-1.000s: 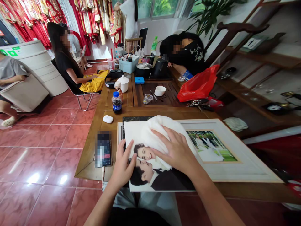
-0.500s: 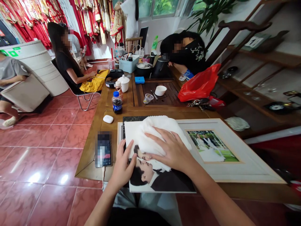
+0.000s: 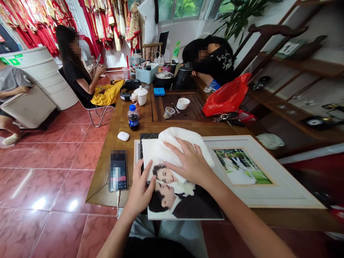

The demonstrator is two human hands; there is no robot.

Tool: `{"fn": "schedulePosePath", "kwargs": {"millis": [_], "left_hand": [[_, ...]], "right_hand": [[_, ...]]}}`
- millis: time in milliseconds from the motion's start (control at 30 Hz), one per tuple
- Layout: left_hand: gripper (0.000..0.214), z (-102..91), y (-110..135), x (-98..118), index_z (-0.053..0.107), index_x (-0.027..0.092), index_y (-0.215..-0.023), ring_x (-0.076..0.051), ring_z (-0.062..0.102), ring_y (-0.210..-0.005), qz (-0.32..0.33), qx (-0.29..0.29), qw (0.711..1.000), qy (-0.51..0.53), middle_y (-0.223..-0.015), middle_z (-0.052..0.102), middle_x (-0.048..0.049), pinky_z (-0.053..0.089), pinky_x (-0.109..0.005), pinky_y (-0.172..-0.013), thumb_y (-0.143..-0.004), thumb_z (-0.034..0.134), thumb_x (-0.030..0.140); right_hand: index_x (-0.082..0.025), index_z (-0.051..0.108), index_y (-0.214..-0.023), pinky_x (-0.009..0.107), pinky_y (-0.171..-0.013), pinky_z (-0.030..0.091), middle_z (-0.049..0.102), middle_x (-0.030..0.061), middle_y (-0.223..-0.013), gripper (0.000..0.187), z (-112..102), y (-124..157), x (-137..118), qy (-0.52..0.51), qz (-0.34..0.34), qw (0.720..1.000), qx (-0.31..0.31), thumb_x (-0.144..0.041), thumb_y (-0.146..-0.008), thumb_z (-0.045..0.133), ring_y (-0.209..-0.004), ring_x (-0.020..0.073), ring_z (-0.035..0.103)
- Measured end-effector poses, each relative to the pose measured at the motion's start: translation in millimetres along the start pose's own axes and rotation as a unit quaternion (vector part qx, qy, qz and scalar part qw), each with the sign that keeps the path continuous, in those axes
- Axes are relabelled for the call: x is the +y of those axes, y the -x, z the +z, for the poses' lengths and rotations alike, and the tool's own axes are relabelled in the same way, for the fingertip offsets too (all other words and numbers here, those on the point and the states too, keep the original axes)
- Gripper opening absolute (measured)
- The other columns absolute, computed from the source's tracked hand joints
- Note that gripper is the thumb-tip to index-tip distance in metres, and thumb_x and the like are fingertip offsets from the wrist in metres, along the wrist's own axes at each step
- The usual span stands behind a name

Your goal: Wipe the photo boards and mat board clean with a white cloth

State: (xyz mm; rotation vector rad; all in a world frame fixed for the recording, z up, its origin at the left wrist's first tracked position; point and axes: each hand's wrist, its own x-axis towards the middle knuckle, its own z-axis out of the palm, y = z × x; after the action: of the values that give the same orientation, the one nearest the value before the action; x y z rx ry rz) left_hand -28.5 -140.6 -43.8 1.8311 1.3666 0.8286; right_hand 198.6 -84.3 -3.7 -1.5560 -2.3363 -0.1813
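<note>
Your right hand point(image 3: 189, 163), fingers spread flat, presses a white cloth point(image 3: 177, 141) onto the upper part of a glossy portrait print point(image 3: 172, 200) at lower centre of the frame. Your left hand point(image 3: 141, 190), open, steadies the print's left edge with fingers resting on it. The print lies on the wooden table point(image 3: 103, 175), overlapping a white picture frame point(image 3: 271, 168). Both forearms reach up from the bottom edge.

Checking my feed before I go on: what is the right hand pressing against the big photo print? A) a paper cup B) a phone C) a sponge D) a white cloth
D: the right hand lies flat on a bunched white cloth atop the photo print, while the left hand steadies the print's left edge.
</note>
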Motion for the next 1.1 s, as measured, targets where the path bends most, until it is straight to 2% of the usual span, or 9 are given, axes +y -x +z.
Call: {"fn": "schedulePosePath", "kwargs": {"millis": [233, 367, 600, 867, 967, 1100], "left_hand": [[0.048, 2.0, -1, -6, 0.039, 0.032, -0.155, -0.027, 0.019, -0.157, 0.025, 0.015, 0.999, -0.014, -0.165, 0.025, -0.0085, 0.019, -0.052, -0.127, -0.106, 0.044, 0.034], [0.048, 2.8, -1, -7, 0.039, 0.031, -0.155, -0.027, 0.018, -0.157, 0.024, 0.018, 0.999, -0.012, -0.166, 0.023, -0.0094, 0.019, -0.051, -0.127, -0.107, 0.044, 0.034], [0.049, 0.6, -1, -3, 0.039, 0.032, -0.155, -0.026, 0.018, -0.157, 0.013, 0.010, 1.000, -0.003, -0.165, 0.025, -0.0077, 0.018, -0.051, -0.128, -0.106, 0.044, 0.033], [0.048, 1.6, -1, -3, 0.041, 0.032, -0.154, -0.027, 0.020, -0.157, 0.015, 0.016, 1.000, 0.009, -0.164, 0.027, -0.0078, 0.019, -0.051, -0.127, -0.106, 0.045, 0.034], [0.048, 1.5, -1, -3, 0.040, 0.032, -0.154, -0.027, 0.019, -0.157, 0.012, 0.016, 1.000, 0.006, -0.164, 0.026, -0.0079, 0.018, -0.052, -0.127, -0.106, 0.045, 0.034], [0.048, 1.8, 0, -4, 0.041, 0.032, -0.154, -0.027, 0.019, -0.157, 0.008, 0.014, 1.000, 0.004, -0.165, 0.026, -0.0078, 0.018, -0.052, -0.127, -0.106, 0.045, 0.033]], "right_hand": [[-0.023, 0.042, -0.155, 0.055, -0.101, 0.036, 0.042, 0.0233, -0.154, 0.067, 3, -25, -27, 0.003, -0.034, 0.999, -0.018, -0.061, -0.100, 0.039, -0.131, 0.0390, 0.045], [-0.024, 0.042, -0.155, 0.054, -0.101, 0.035, 0.042, 0.0225, -0.153, 0.066, 4, -28, -32, 0.002, -0.038, 0.999, -0.022, -0.060, -0.100, 0.043, -0.130, 0.0384, 0.047], [-0.029, 0.045, -0.153, 0.050, -0.102, 0.037, 0.047, 0.0168, -0.152, 0.063, 1, -14, -9, 0.004, -0.011, 1.000, -0.008, -0.060, -0.098, 0.048, -0.130, 0.0343, 0.049], [-0.026, 0.047, -0.150, 0.052, -0.099, 0.042, 0.050, 0.0175, -0.148, 0.061, -2, 11, 30, 0.016, 0.049, 0.999, 0.007, -0.059, -0.099, 0.044, -0.129, 0.0355, 0.052], [-0.026, 0.047, -0.151, 0.055, -0.099, 0.042, 0.050, 0.0189, -0.148, 0.061, -3, 13, 27, 0.012, 0.045, 0.999, 0.012, -0.059, -0.099, 0.043, -0.130, 0.0366, 0.051], [-0.026, 0.047, -0.151, 0.057, -0.101, 0.040, 0.047, 0.0206, -0.150, 0.062, -2, 14, 6, -0.006, 0.001, 1.000, 0.007, -0.059, -0.099, 0.045, -0.134, 0.0372, 0.047]]}}
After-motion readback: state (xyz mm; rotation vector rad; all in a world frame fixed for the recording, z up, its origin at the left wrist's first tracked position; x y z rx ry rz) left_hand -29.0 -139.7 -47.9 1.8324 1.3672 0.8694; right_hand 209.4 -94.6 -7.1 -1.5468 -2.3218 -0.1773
